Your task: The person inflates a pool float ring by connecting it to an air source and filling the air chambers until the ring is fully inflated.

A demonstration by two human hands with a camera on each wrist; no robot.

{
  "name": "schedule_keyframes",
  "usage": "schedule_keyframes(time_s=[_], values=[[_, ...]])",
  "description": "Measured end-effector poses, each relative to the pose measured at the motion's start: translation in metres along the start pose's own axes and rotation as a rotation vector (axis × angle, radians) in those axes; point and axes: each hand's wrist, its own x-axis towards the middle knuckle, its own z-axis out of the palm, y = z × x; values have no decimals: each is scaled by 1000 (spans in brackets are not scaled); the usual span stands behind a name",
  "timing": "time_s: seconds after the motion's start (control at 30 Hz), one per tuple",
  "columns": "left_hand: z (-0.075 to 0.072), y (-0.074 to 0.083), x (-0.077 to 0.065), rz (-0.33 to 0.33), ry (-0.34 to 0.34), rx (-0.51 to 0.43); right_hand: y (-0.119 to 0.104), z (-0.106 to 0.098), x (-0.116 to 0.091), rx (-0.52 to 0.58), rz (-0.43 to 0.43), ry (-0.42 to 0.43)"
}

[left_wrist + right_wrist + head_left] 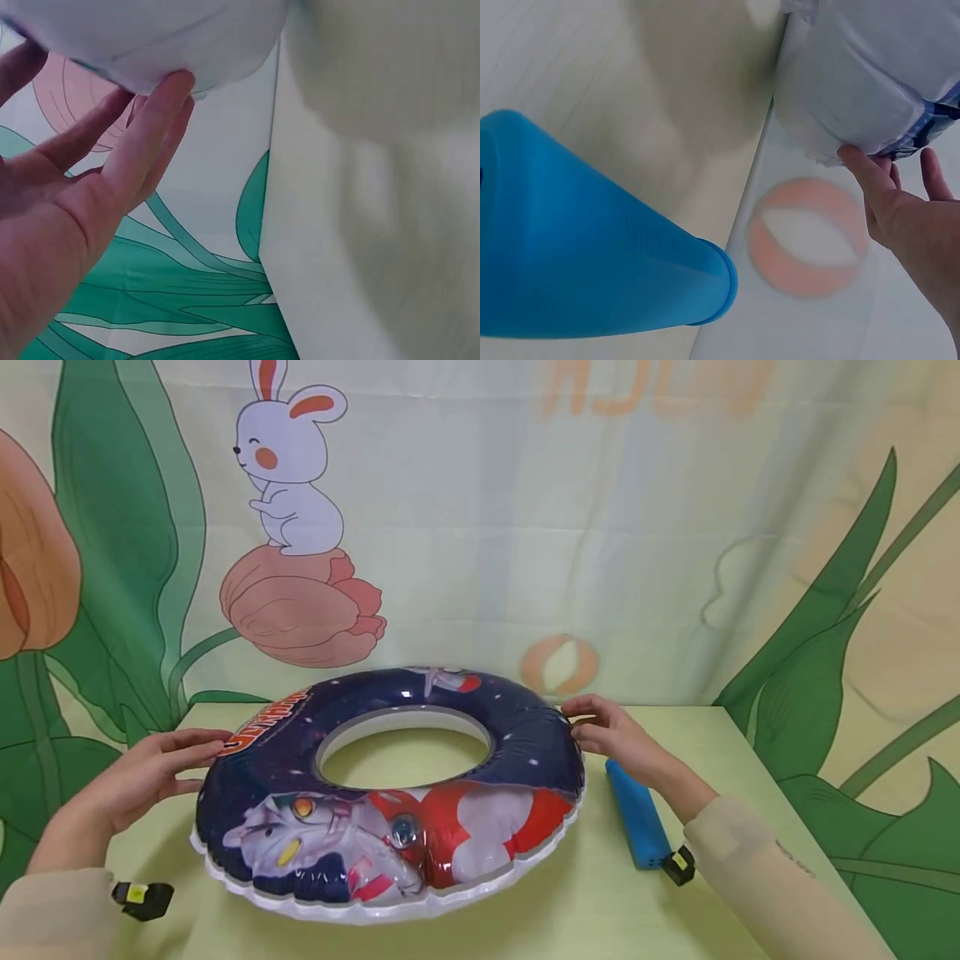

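Observation:
An inflated swim ring (525,739), dark blue on top with a red and silver cartoon figure and a white underside, is held up off the table, tilted toward me. On its left side my left hand (150,777) grips the edge between thumb and fingers. My right hand (618,747) holds the opposite edge, near the back. From the left wrist view, the thumb presses the white underside (150,37). The right wrist view likewise has the thumb against the white underside (870,82); the fingers are partly hidden behind the ring.
A blue tapered tube-shaped object (637,814) lies on the pale table (697,731) below my right forearm. Behind the table hangs a curtain (450,527) printed with a rabbit, tulips and leaves. Small black devices (142,900) sit at both wrists.

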Motion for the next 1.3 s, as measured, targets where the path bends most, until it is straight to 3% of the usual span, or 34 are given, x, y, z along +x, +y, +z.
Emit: schedule_keyframes(time_s=[0.17, 0.37, 0.67, 0.97, 1.13, 1.3], values=[[7, -6, -1, -47, -60, -27, 6, 4, 0, -34, 16, -14], [18, -11, 3, -111, -118, 16, 15, 12, -1, -227, 53, -26], [26, -14, 3, -129, -138, 76, 14, 16, -2, -299, 55, -35], [24, -18, 9, -126, -155, 94, 15, 12, 0, -423, 19, -117], [21, -23, 11, -123, -160, 97, 17, 11, -1, -454, 32, -122], [17, -15, 6, -97, -179, 192, 17, 13, -1, -449, 13, -118]])
